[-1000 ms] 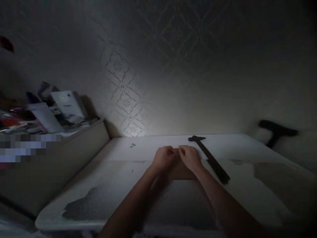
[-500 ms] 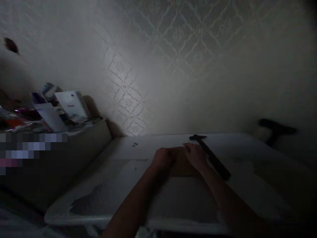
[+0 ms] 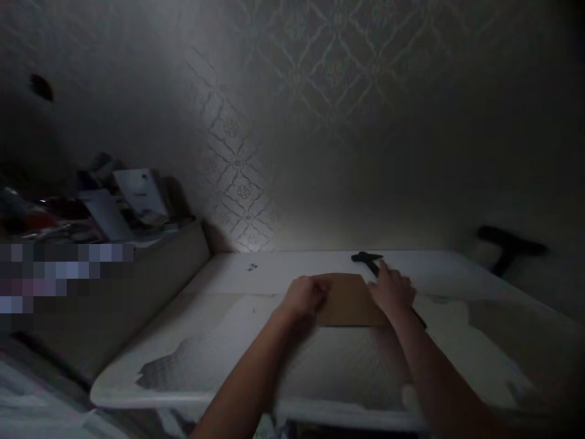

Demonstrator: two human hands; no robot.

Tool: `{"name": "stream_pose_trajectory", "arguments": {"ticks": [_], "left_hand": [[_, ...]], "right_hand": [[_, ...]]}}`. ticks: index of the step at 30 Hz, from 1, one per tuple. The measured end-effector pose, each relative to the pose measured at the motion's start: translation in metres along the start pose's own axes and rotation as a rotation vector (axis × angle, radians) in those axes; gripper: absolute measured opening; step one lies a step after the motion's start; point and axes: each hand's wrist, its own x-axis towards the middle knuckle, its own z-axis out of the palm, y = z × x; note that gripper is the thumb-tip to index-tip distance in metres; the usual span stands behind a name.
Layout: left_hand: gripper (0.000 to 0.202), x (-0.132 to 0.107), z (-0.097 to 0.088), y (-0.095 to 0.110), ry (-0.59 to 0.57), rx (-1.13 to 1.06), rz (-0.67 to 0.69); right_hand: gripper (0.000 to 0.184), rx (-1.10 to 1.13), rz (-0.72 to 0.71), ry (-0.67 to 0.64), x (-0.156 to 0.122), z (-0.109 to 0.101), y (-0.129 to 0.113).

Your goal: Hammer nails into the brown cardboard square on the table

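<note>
A flat brown piece of board [image 3: 350, 302] lies on the white table in front of me. My left hand [image 3: 302, 297] rests at its left edge, fingers curled together over it; whatever is between the fingertips is too dark to make out. On the right, my right hand [image 3: 392, 291] is over the handle of a dark hammer [image 3: 365, 258], fingers apart, with the thumb side toward the board. The hammer's head points to the wall, and the hand hides most of its handle. Whether the fingers touch the handle is unclear.
Several tiny dark pieces [image 3: 252, 267] lie at the table's back left. A cabinet [image 3: 169, 268] on the left bears a white box [image 3: 142, 192] and clutter. The patterned wall [image 3: 320, 152] bounds the back. A dark T-shaped object [image 3: 509, 247] stands beyond the table's right side.
My right hand has moved right, off the board and over the hammer's handle, uncovering more of the board. My left hand stays at the board's left edge. The picture has shifted slightly.
</note>
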Motion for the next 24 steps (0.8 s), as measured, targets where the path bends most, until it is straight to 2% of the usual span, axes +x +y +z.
{"name": "stream_pose_trajectory", "arguments": {"ticks": [5,8,11,14,16,19,22,24], "left_hand": [[0.021,0.001,0.001,-0.005,0.009,-0.04,0.032],[0.034,0.002,-0.002,-0.008,-0.003,-0.068,0.046],[0.066,-0.002,-0.008,-0.011,-0.048,-0.023,0.089],[0.109,-0.009,-0.012,-0.012,-0.205,0.134,0.065],[0.124,-0.012,-0.012,-0.013,-0.297,0.213,0.028],[0.117,-0.012,-0.013,-0.014,-0.33,0.239,0.014],[0.099,-0.009,-0.014,-0.018,-0.296,0.247,-0.005],[0.089,-0.006,-0.013,-0.022,-0.249,0.265,-0.035]], "right_hand": [[0.051,0.014,-0.019,-0.08,0.009,0.009,0.022],[0.052,0.055,-0.034,-0.069,0.016,0.016,0.028],[0.054,0.105,-0.045,-0.012,0.019,0.023,0.03],[0.054,0.148,-0.038,0.01,0.019,0.027,0.029],[0.054,0.18,-0.049,0.05,0.018,0.026,0.027],[0.053,0.28,-0.094,0.169,0.018,0.019,0.02],[0.051,0.391,-0.158,0.292,0.019,0.01,0.014],[0.049,0.408,-0.215,0.312,0.018,0.007,0.011]]}}
